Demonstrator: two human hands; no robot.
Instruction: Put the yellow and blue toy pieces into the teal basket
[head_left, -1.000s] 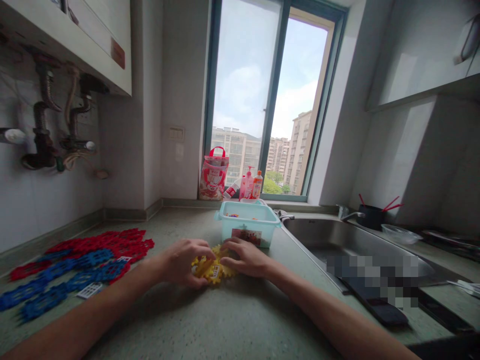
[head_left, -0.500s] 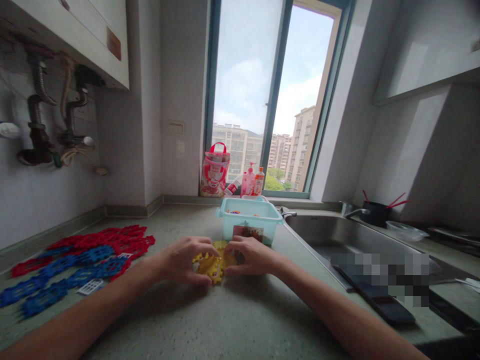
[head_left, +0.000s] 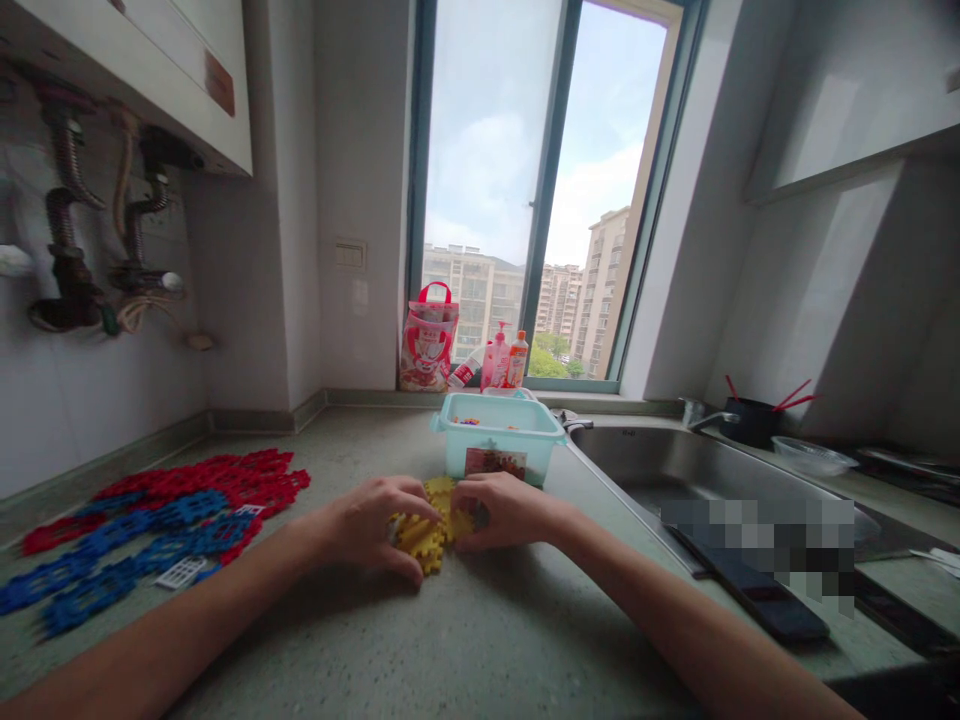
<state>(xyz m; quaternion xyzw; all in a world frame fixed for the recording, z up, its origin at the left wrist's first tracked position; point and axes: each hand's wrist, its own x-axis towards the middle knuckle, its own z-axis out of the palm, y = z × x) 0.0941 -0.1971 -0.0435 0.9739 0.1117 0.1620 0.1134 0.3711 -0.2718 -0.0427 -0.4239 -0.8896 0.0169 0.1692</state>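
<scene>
Both grips close on the yellow toothed plastic pieces [head_left: 429,530]: the left hand [head_left: 365,524] clasps them from one side, the right hand [head_left: 504,510] from the other, fingertips nearly meeting over the top. The pieces rest on the tabletop [head_left: 465,640]. Just beyond the grip stands a pale blue bin [head_left: 499,438]. Well off to the left-hand side lie red and blue lattice pieces [head_left: 157,525].

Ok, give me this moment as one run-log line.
left hand: on yellow pieces | right hand: on same pieces | pieces: on counter | teal bin: just behind | red and blue pieces: left
</scene>
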